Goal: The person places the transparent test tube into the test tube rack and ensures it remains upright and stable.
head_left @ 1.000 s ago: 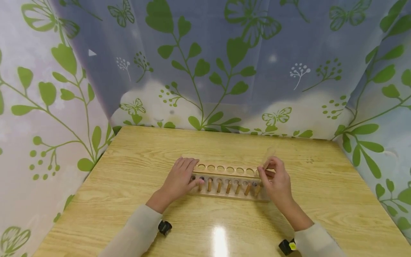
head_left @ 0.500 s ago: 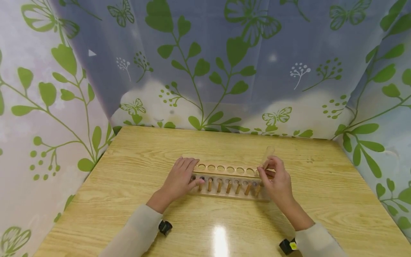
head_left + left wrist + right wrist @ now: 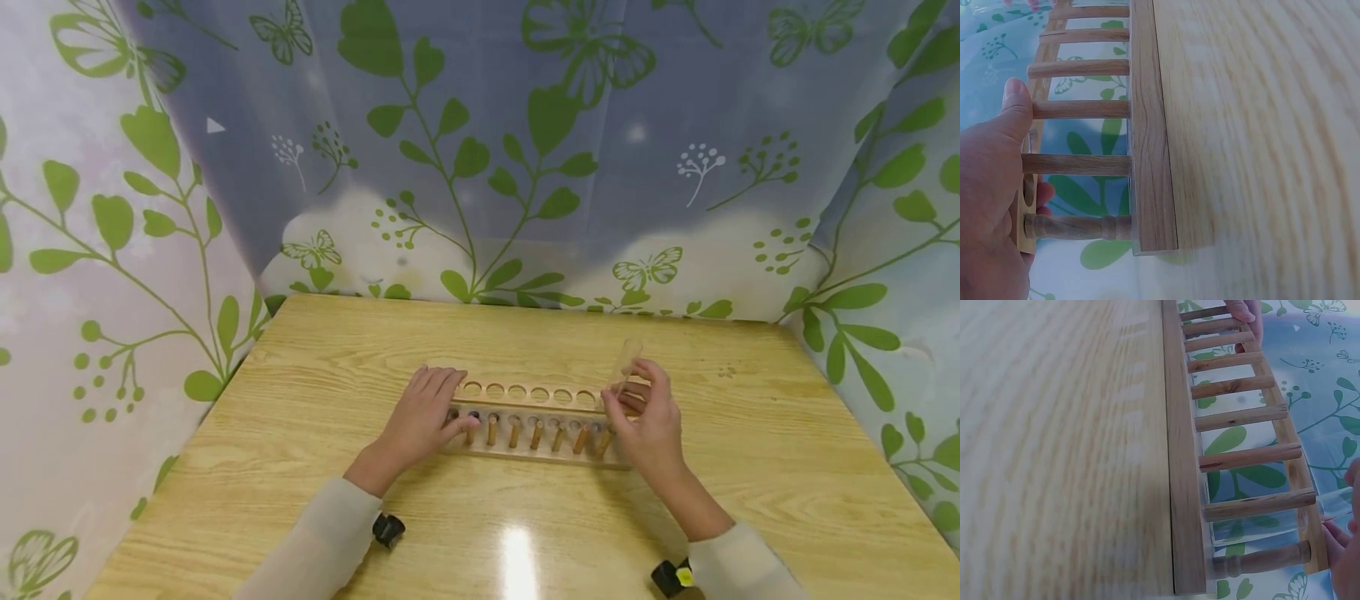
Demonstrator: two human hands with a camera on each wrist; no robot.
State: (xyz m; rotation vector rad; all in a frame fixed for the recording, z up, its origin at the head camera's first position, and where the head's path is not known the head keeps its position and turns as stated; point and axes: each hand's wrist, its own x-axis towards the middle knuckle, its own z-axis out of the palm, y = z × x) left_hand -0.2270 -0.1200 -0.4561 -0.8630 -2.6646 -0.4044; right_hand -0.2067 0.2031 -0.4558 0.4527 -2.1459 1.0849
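A wooden test tube rack (image 3: 525, 407) stands on the table, with round holes along its upper shelf and a row of upright pegs (image 3: 537, 435) in front. My left hand (image 3: 416, 421) grips the rack's left end. In the left wrist view its thumb (image 3: 1016, 100) lies over the shelf edge, and other fingertips show behind the shelf. At the opposite end my right hand (image 3: 648, 425) pinches a clear test tube (image 3: 628, 357), which leans up and away from the fingers above the last hole. Part of the tube is hidden by the hand.
The rack rests on a light wood-grain table (image 3: 360, 333). Patterned cloth (image 3: 480, 167) with green leaves and butterflies hangs behind it and at both sides. Black wrist devices (image 3: 387, 529) sit at both cuffs. A bright reflection lies on the near tabletop.
The upper end of the clear test tube shows slightly higher and more distinctly above my right hand. The left hand and the rack stay nearly where they were.
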